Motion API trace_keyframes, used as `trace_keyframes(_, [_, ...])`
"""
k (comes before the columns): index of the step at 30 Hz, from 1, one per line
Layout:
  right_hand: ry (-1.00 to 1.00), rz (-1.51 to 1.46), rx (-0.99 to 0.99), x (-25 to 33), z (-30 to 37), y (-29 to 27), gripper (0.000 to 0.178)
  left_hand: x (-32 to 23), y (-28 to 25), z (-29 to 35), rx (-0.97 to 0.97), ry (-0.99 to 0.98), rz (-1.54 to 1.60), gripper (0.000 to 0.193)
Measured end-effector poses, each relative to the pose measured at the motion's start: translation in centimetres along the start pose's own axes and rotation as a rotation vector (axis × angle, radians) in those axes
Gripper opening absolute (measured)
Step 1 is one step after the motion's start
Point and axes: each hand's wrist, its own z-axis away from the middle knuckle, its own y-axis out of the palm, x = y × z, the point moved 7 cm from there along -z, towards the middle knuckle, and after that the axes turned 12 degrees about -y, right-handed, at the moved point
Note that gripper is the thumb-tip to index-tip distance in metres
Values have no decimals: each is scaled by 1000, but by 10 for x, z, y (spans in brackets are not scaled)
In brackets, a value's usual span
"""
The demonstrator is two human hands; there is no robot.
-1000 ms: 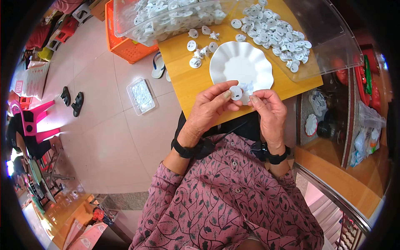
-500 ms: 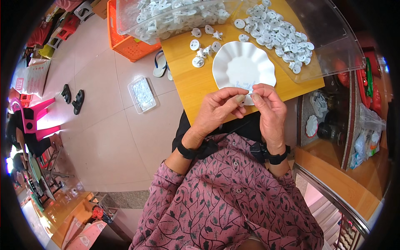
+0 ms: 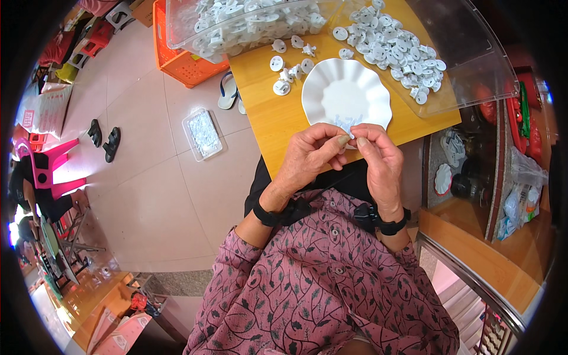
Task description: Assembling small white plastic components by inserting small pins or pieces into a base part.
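Note:
Over the near rim of a white scalloped plate (image 3: 346,89), my two hands meet fingertip to fingertip. My left hand (image 3: 316,151) is closed in a pinch on a small white plastic part (image 3: 351,135). My right hand (image 3: 381,157) pinches at the same part from the other side; the fingers mostly cover it. A few small pale pieces (image 3: 344,122) lie on the plate just beyond my fingertips. Several white round plastic parts (image 3: 281,87) with stems sit loose on the table left of the plate.
The yellow wooden table (image 3: 260,118) holds a clear bin (image 3: 177,29) heaped with white parts and a clear lid (image 3: 479,65) with a pile of them. An orange crate (image 3: 183,68) stands left. On the floor are a small clear tray (image 3: 202,135) and black sandals (image 3: 110,145).
My right hand has shifted slightly left and down, its fingertips drawing closer to my left ones. The pale pieces on the plate show a little more plainly.

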Motion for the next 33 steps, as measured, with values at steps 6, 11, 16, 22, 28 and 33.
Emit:
trace_keyframes(6, [-165, 255, 34, 9, -2, 0, 8, 2, -2, 0, -18, -4, -2, 16])
trace_keyframes(11, [-236, 366, 59, 13, -3, 4, 6, 5, -3, -1, 37, -19, 15, 19])
trace_keyframes(16, [-138, 163, -56, 9, -1, -2, 6, -1, -3, 0, 211, 29, 307, 27])
trace_keyframes(22, [-231, 261, -42, 22, -2, 2, 6, -7, -1, 1, 277, 55, 439, 37])
trace_keyframes(28, [-339, 363, -49, 34, -3, 13, 6, -6, -2, 1, 284, 80, 452, 38])
trace_keyframes(33, [-400, 428, -32, 35, -2, 19, 5, -6, -2, 0, 266, 77, 458, 37])
